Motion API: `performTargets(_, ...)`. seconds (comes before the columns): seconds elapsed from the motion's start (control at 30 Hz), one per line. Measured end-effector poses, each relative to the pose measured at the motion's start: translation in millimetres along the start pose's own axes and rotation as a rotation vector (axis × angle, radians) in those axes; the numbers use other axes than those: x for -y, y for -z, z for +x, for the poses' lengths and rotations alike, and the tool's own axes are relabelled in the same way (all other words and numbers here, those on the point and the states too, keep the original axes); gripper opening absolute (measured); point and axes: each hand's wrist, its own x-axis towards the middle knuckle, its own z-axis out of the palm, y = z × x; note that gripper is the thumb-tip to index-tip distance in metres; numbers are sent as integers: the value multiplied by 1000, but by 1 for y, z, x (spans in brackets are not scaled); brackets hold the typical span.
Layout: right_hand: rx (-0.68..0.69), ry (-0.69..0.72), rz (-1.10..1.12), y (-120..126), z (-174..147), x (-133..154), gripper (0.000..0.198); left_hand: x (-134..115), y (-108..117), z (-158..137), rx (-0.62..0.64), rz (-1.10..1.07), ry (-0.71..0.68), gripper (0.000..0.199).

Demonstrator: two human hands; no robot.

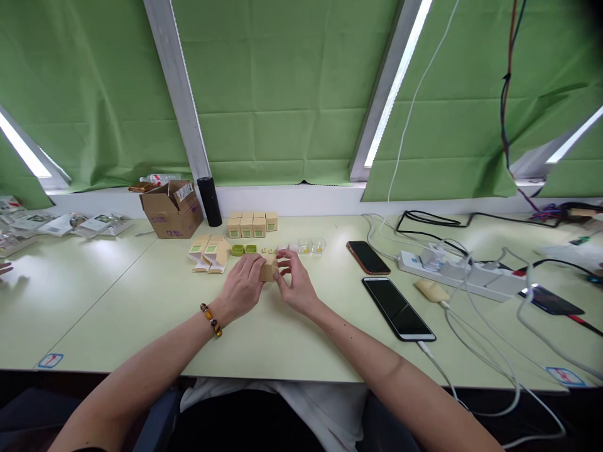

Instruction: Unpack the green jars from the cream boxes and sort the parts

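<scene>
Between my two hands, just above the table, is a small tan cardboard box [268, 271]. My left hand [244, 280] grips its left side, fingers over the top. My right hand [295, 282] has thumb and fingers closed on its right end. Behind the box lie two small green trays [244, 250], some tiny pale pieces [267, 250] and clear round cups [311, 245] with yellow bits inside. Left of these are open, unfolded cartons [210, 253]. Several closed small boxes [252, 225] stand in rows farther back. My fingers hide part of the held box.
A brown cardboard carton [172, 210] and a black cylinder [210, 201] stand by the wall. Two phones [399, 309] and a white power strip [456, 273] with tangled cables lie to the right. Plastic-bagged items [89, 224] are far left, near another person's fingers [5, 268].
</scene>
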Motion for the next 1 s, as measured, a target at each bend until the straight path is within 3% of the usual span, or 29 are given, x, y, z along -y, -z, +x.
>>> performTargets(0.53,44,29,-204,0,-4,3,70,2,-2,-2,58,-2,-96,44)
performTargets(0.8,-54,-17,-125,4,-1,-1,64,3,-2,-2,71,-81,25,55)
performTargets(1.0,-96,-99,131,6,3,2,48,10,-7,-6,37,-154,143,58)
